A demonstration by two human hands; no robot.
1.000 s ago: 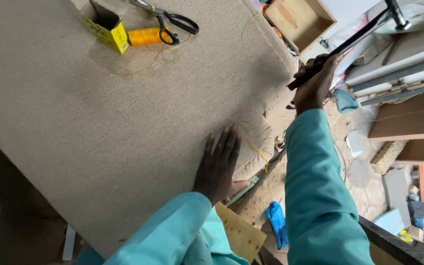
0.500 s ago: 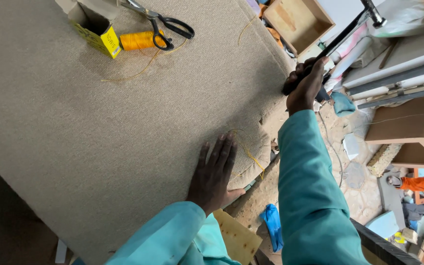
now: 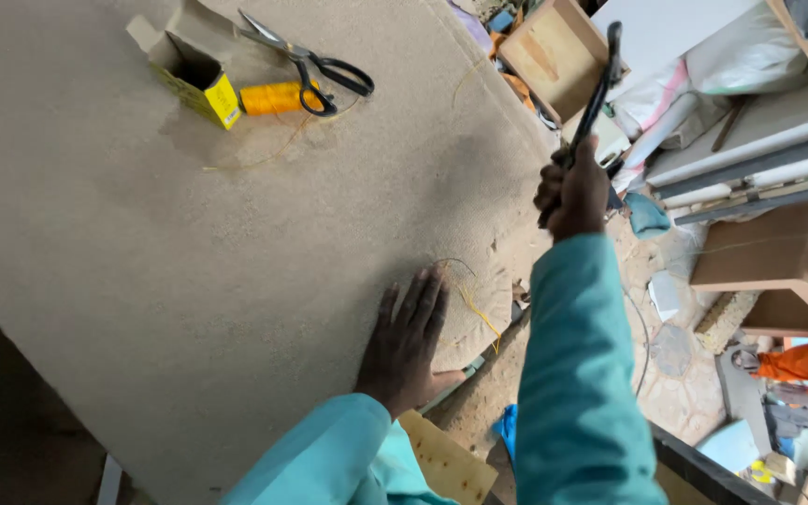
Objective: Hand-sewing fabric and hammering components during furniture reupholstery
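Head view, nearest the camera: the left hand [image 3: 406,339] lies flat with fingers spread on the tan fabric-covered panel [image 3: 142,262] that serves as the desk, pressing it just beside the near edge, where a loose yellow thread [image 3: 471,301] curls next to the fingertips. It has kept to the same spot over the last second. Further out, the right hand [image 3: 572,192] is clenched around the handle of a long black tool [image 3: 598,89], and this is what has changed: a second ago the tool slanted out to the right, low over the clutter, and now it stands almost upright, raised above the panel's edge. Judging by that lift, a blow or pull at the edge near the thread is being prepared. At the far end of the panel, well apart from both hands, rest a yellow box [image 3: 200,82], an orange spool [image 3: 271,97] and black-handled scissors [image 3: 315,65].
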